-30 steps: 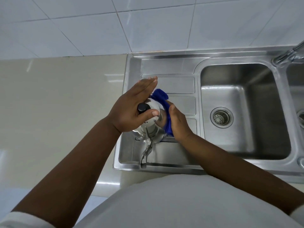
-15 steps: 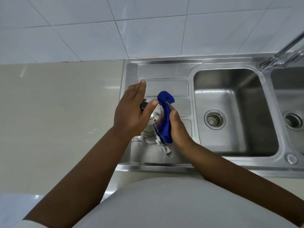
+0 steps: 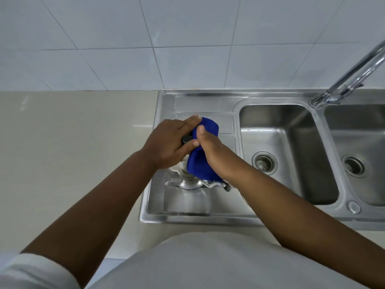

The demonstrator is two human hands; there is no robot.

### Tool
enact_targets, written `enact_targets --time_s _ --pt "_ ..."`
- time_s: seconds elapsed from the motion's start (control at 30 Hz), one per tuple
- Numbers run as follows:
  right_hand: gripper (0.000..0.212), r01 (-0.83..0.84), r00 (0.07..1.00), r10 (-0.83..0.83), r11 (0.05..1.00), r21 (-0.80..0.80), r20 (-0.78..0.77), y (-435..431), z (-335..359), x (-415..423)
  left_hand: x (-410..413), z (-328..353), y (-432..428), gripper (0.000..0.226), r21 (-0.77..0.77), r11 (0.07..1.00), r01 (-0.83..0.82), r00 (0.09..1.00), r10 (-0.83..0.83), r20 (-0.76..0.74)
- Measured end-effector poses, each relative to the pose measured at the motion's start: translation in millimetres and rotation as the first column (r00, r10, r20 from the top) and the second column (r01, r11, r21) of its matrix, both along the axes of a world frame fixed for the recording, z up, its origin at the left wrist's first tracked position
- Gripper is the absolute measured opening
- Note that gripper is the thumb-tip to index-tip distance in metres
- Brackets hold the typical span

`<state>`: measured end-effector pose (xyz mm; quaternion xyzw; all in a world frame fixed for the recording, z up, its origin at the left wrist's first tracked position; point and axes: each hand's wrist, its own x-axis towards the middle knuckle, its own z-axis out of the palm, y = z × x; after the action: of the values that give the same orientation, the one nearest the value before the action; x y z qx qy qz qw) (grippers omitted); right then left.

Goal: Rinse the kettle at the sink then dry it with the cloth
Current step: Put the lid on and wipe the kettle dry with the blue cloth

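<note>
We have a single wide-angle view, worn on the head, looking forward and steeply down. It sits close above the sink drainboard, with the tabletop at left, the tiled wall at top and our own torso at the bottom edge. Straight lines bow toward the edges.

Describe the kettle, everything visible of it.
The kettle is shiny metal, seemingly stainless steel, with a black lid knob on top. It stands on the sink's drainboard, left of the basins. The left hand presses down over its lid; the right hand holds a blue cloth against its right side. A curved metal part, likely the spout or handle, pokes out beneath the cloth. Most of its body is hidden.
</note>
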<state>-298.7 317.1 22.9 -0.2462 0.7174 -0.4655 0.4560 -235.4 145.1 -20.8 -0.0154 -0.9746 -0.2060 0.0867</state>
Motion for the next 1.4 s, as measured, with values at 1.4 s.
enact_targets --time_s 1.4 --pt "0.076 0.164 0.858 -0.255 0.958 -0.234 -0.445 17 -103 64 19 -2 39 0.066 0.294 0.839 -0.458 0.885 0.397 0.244"
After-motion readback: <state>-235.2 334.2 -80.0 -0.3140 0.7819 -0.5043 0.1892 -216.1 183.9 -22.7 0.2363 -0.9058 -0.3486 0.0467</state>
